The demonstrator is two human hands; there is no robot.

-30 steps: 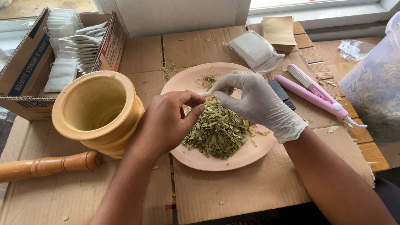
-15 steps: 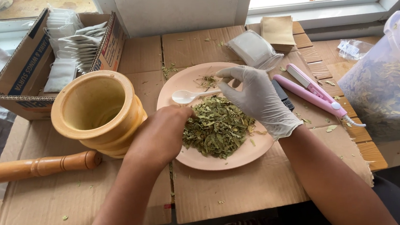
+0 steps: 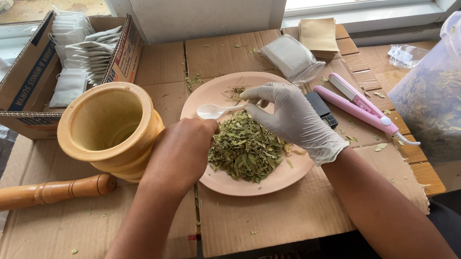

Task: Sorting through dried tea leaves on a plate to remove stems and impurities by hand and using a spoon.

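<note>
- Two hands work over a peach-coloured plate (image 3: 229, 185) at the middle of the cardboard-covered table (image 3: 270, 222).
- The right hand (image 3: 293, 120), in a white glove, pinches the handle of a white plastic spoon (image 3: 213, 110) between thumb and fingertips; the spoon's bowl lies over the plate's far left part, above the bare surface.
- The left hand (image 3: 180, 152) is bare and curled at the plate's left edge, fingers tucked against the heap; I cannot tell whether it grips anything.
- A heap of dried green leaves (image 3: 246, 150) fills the plate's middle and near half, touching both hands.
- Just left of the plate stands a yellow wooden mortar (image 3: 107, 131), upright, partly hidden by the left wrist.
- Near-left of the plate, below the mortar, lies a wooden pestle (image 3: 43, 192) on its side.
- Far left of the plate, an open cardboard box (image 3: 25, 93) holds stacked white sachets (image 3: 85, 56).
- Right of the plate, behind the gloved hand, a small black device (image 3: 322, 108) is half covered, and beside it lies a pink sealing tool (image 3: 357, 106).
- Beyond the plate rest a clear packet (image 3: 290, 58) and a stack of brown paper sheets (image 3: 319, 35).
- Far right of the plate stands a clear tub (image 3: 447, 101) holding more dried leaves.
</note>
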